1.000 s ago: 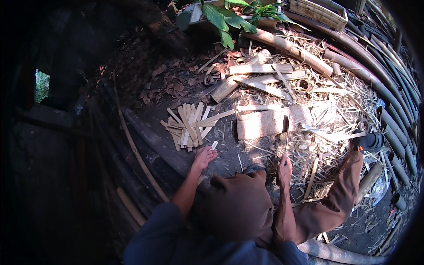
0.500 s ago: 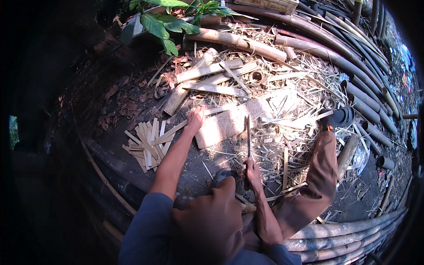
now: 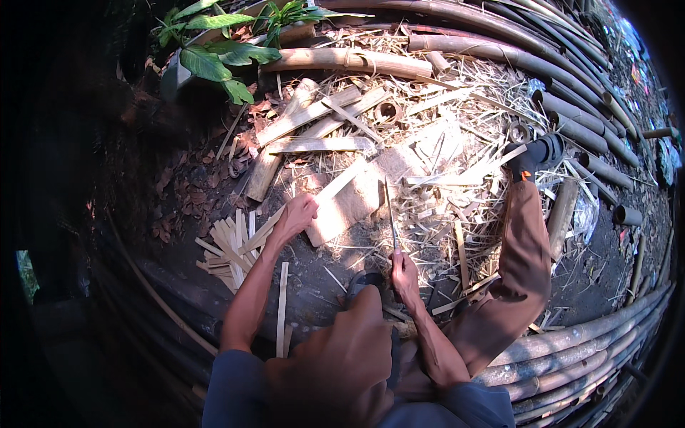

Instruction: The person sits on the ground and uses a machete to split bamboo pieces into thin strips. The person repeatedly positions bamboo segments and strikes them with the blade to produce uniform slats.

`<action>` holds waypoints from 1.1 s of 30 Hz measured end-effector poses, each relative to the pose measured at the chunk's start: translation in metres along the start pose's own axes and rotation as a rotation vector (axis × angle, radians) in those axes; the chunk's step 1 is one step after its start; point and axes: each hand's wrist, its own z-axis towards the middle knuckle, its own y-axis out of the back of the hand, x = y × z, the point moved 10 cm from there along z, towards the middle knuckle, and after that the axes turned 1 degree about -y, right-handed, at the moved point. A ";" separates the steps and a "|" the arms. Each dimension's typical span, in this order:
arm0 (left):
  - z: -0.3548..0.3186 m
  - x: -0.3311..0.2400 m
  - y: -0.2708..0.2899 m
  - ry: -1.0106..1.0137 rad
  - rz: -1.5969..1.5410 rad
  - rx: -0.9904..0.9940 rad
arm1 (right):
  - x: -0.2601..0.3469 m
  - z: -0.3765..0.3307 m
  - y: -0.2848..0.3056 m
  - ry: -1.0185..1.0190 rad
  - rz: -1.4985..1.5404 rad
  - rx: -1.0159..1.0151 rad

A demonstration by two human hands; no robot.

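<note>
My left hand (image 3: 300, 212) is closed round a flat, pale bamboo strip (image 3: 340, 182), whose far end slants up to the right over a wooden board (image 3: 360, 202). Its near end runs back toward a fanned pile of cut bamboo strips (image 3: 232, 242) on the ground at the left. In my right hand (image 3: 404, 272) is the handle of a long, narrow-bladed knife (image 3: 391, 214). The blade points away from me, beside the board's right part, apart from the held strip. My fingers hide most of the handle.
Split bamboo pieces (image 3: 321, 145) lie beyond the board. Shavings (image 3: 442, 214) cover the ground to the right, near my outstretched leg (image 3: 524, 264). Bamboo poles are stacked at the far right (image 3: 499, 53) and near right (image 3: 564, 357). A leafy plant (image 3: 214, 57) stands far left.
My left hand's strip now slants more steeply upward over the board. The knife stays in my right hand, its tip leaning slightly more left. The whole view has shifted somewhat, showing more strips near my left forearm.
</note>
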 end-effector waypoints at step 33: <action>-0.022 -0.140 -0.047 -0.615 -0.196 -0.423 | 0.157 -0.005 0.033 0.131 0.131 0.163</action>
